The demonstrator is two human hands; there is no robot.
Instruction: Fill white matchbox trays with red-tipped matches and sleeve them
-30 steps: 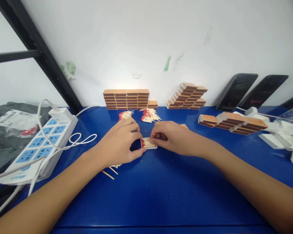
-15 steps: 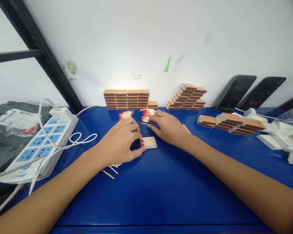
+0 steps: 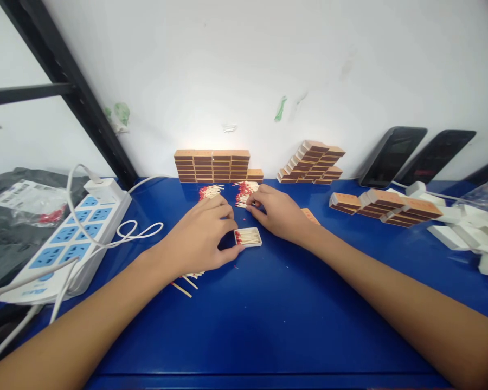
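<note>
A small white matchbox tray (image 3: 254,245) with red-headed matches lies in front of me. My left hand (image 3: 203,235) grips its left end, thumb at the near corner and fingers curled behind. Beyond the tray, my right hand (image 3: 278,211) pinches thumb and forefinger at the tail ends of matches, at the near edge of a match pile (image 3: 246,190). The fingers partly hide what they pinch. Another heap of matches (image 3: 210,191) sits behind my left hand, and loose matches (image 3: 183,288) stick out beneath its wrist.
Stacked matchboxes stand along the wall, in a block (image 3: 212,166) and a slanted pile (image 3: 311,162). More matchboxes (image 3: 384,206) and white trays (image 3: 467,227) lie right, near two phones (image 3: 392,157). One matchbox (image 3: 310,216) is behind my right wrist. A power strip (image 3: 71,244) with cables fills the left.
The match at my right fingertips, lying apart in front of the pile before, is now up against the pile's near edge. My left hand stays on the tray.
</note>
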